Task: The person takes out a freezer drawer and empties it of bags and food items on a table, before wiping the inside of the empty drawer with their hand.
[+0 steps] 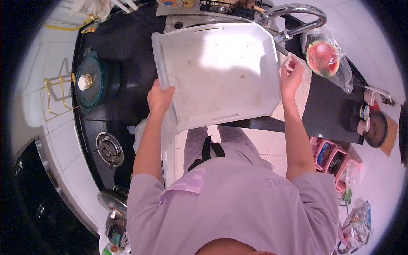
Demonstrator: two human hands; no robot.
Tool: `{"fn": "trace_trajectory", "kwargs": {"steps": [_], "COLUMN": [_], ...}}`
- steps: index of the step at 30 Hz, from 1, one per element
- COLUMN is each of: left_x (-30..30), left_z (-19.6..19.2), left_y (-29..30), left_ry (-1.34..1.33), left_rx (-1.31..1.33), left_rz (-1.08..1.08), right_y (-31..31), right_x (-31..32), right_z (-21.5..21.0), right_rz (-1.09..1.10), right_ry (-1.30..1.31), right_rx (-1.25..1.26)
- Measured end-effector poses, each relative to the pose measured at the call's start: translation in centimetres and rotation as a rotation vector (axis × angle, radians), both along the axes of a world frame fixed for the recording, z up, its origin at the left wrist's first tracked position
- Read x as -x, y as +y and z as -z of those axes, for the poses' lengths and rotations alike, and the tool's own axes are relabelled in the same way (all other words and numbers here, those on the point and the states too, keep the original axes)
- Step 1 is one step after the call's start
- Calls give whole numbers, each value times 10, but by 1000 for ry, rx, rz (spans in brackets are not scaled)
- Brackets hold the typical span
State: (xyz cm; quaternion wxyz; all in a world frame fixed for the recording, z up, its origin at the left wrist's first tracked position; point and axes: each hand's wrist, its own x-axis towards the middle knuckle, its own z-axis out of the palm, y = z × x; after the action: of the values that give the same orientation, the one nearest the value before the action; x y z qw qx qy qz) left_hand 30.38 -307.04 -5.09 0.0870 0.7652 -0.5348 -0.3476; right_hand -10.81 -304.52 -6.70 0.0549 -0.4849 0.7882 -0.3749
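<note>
A large white plastic drawer (216, 85), shallow and open-topped with a slot in its near and far walls, is tilted in front of me over the sink area. Small dark specks and stains mark its inner floor. My left hand (160, 97) grips its left rim, thumb lying on the top of the edge. Just outside the right wall is my right hand (291, 78), fingers bent and drawn together; something pale shows between them, too small to name. Beneath that hand a beige cloth (302, 91) lies on the counter.
A chrome tap (297, 17) arches over the far right corner of the drawer. On the right lies a cut watermelon (323, 58) in plastic. A dark green lidded pot (97, 83) and a gas burner (109, 148) are on the left; a pink basket (335, 159) stands at right.
</note>
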Motion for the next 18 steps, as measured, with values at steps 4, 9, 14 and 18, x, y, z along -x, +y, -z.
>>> {"fn": "trace_trajectory", "kwargs": {"steps": [4, 9, 14, 18], "left_x": [11, 7, 8, 8], "left_z": [-2, -2, -6, -8], "left_y": [-8, -8, -12, -11], "left_ry": [-42, -4, -40, -49], "left_rx": [-10, -25, -62, -91], "left_rz": [76, 91, 131, 136], "right_y": [-15, -19, -16, -15], "right_x": [18, 17, 11, -31], "right_z": [9, 9, 10, -10], "right_rz": [38, 85, 55, 29], "right_ry": [132, -4, 69, 355], "right_rx": [69, -118, -123, 112]}}
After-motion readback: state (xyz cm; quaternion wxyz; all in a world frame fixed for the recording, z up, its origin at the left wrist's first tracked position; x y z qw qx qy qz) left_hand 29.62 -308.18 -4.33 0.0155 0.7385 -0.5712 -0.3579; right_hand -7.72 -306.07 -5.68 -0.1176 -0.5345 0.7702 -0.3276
